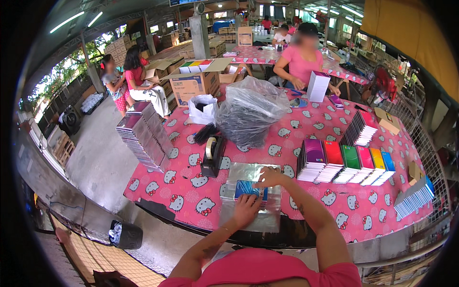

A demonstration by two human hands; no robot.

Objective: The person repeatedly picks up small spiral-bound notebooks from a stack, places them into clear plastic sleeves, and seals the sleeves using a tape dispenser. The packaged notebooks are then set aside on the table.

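- Lying nearer the person than the tape dispenser (pixel 213 158) and to its right, a blue notebook (pixel 245 188) has a clear plastic sheet (pixel 266 221) around it; whether it is on or inside the plastic cannot be told.
- The left hand (pixel 246 210) lies over the notebook's near part, its grip spread rather than closed. The right hand (pixel 270 177) bends its fingers at the far right corner; whether that grip pinches plastic cannot be told.
- Uneven pressure from the left palm could skew the notebook, and a hard pull by the right fingers could crease or tear the thin plastic.
- Right and nearer of the dispenser, the sheet reaches the dark front edge (pixel 292 233) of the counter (pixel 165 192), so a forearm could catch it and drag the notebook off.
- Left of the dispenser, the tall notebook stack (pixel 143 136) leans; a knock could topple it.
- Just beyond the dispenser, the bulging plastic bag (pixel 253 112) limits reaching forward.
- Well right of the dispenser stand the coloured notebook piles (pixel 345 162); patterned cloth before them gives the right elbow room.
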